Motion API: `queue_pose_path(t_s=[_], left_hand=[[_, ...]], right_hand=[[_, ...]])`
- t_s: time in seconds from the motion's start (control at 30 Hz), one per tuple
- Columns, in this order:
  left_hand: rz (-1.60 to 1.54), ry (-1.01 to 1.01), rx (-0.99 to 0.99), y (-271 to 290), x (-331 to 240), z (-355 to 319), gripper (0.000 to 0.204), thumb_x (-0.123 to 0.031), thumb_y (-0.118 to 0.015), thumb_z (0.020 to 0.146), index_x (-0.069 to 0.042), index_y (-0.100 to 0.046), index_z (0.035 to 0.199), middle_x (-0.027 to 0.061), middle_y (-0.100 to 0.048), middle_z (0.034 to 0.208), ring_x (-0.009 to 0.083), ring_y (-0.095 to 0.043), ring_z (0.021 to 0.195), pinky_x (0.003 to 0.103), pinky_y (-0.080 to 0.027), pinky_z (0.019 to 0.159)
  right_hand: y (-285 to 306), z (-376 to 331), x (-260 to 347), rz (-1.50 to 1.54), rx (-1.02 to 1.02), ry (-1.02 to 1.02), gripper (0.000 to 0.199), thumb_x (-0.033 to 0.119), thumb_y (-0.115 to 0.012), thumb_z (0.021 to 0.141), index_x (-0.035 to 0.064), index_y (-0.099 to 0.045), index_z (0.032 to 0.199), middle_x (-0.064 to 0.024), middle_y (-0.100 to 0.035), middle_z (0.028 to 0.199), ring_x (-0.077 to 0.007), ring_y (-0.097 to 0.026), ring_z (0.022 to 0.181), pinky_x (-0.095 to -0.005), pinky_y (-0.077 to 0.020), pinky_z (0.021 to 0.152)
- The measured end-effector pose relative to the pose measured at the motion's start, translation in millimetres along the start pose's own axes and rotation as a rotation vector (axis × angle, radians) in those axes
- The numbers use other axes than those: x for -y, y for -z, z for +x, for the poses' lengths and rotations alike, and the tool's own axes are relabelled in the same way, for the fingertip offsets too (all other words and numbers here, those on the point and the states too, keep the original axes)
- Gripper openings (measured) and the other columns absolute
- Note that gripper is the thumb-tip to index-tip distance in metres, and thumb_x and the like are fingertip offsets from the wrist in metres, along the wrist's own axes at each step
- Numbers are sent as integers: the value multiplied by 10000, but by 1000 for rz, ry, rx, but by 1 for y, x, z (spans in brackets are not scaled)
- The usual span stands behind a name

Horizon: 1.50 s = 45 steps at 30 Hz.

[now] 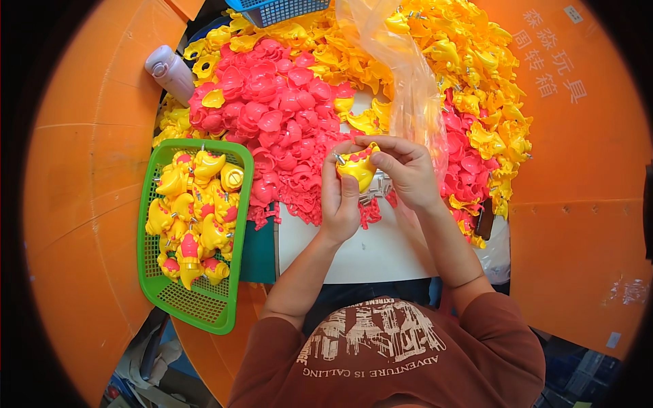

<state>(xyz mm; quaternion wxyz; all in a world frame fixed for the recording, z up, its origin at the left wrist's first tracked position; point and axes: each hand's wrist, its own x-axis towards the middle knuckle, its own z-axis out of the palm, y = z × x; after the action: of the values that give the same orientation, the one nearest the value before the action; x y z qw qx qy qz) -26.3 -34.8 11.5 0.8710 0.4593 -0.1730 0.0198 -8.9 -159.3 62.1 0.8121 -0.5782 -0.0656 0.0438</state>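
Observation:
Both my hands meet over the near middle of the table, around a yellow plastic toy [360, 175] with a row of red bumps and a small metal pin sticking out at its left. My left hand [339, 209] grips its left side, thumb against the lower edge. With fingers curled, my right hand [411, 171] pinches its upper right part. Just beneath the hands lie small silvery metal pieces [378, 188]. Beyond and left of them rises a heap of pinkish-red plastic shells [272, 102]. At the left, a green basket [236, 272] holds several similar yellow-and-red toys [197, 204].
Yellow plastic parts [469, 54] are heaped across the back and right. A clear plastic bag [415, 88] lies over the piles. A lilac bottle [175, 76] stands at the back left, and a blue basket [282, 10] at the far edge. Orange panels [578, 156] flank the table.

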Motion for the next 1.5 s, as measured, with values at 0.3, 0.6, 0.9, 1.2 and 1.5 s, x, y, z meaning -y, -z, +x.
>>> queue_pose_path(t_s=[0.3, 0.6, 0.9, 1.2, 1.5], left_hand=[[216, -75, 14, -2, 5, -4, 435, -238, -424, 956, 37, -299, 1269, 132, -427, 1214, 194, -443, 1116, 295, -363, 947], [392, -9, 44, 1, 2, -3, 379, -237, -415, 961, 36, -356, 1217, 133, -466, 1138, 178, -465, 1061, 285, -383, 899], [50, 42, -90, 1, 2, 2, 436, -331, -348, 974, 9, -358, 1246, 111, -493, 1151, 180, -534, 1015, 308, -445, 879], [110, -148, -80, 9, 12, -1, 361, -193, -526, 916, 26, -457, 1195, 120, -464, 1173, 191, -477, 1082, 308, -389, 927], [124, -173, -155, 2, 6, -2, 404, -203, -548, 905, 32, -437, 1214, 120, -456, 1166, 189, -475, 1072, 305, -384, 935]], right_hand=[[1, 8, 27, -587, 271, 264, 251, 20, -612, 806, -1, -625, 1056, -168, -575, 1172, -253, -478, 1183, -389, -357, 999], [4, 13, 21, -704, 231, 179, 186, 32, -596, 825, -21, -629, 1000, -147, -618, 1084, -242, -534, 1115, -353, -391, 967], [20, -2, 10, -175, 95, -17, 264, 76, -522, 900, -50, -572, 1127, -122, -604, 1115, -168, -582, 1003, -282, -456, 884], [-5, -18, -19, -199, -165, 267, 199, 94, -475, 933, -47, -600, 999, -97, -632, 974, -126, -585, 880, -248, -463, 805], [-19, -22, -18, -254, -247, 131, 227, 122, -460, 943, -33, -583, 1055, -68, -588, 949, -105, -544, 846, -241, -448, 725]])
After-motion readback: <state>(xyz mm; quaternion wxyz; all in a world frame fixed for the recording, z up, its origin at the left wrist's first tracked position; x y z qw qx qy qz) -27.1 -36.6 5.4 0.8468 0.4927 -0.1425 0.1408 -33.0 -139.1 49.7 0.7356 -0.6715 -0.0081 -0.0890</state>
